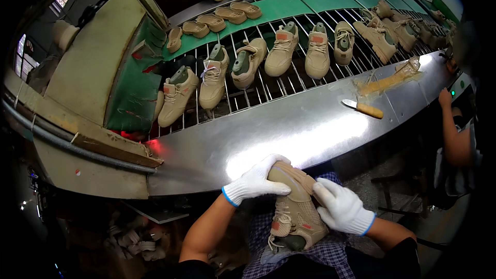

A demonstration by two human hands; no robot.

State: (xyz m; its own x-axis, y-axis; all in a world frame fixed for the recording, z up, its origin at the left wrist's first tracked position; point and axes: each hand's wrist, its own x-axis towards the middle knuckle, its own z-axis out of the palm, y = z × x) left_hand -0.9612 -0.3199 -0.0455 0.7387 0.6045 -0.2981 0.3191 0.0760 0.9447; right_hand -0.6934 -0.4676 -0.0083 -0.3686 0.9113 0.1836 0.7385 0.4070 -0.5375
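A beige lace-up shoe (296,209) is held above my lap, tilted on its side with its toe pointing away from me. My left hand (258,182), in a white knit glove with a blue cuff, is closed around the toe end, its thumb across the upper. On the other side, my gloved right hand (342,209) has its fingers pressed against the edge of the tan sole (295,176) near the middle of the shoe. Laces hang loose by the ankle opening, where green lining shows. The palm side of the right hand is hidden.
A metal ledge (206,147) runs before me, with a wooden-handled knife (363,108) and brownish tape (391,78) on it. Beyond, a rod conveyor carries several beige shoes (282,50); loose soles (230,14) lie on a green strip (289,8). Other people work across and at right.
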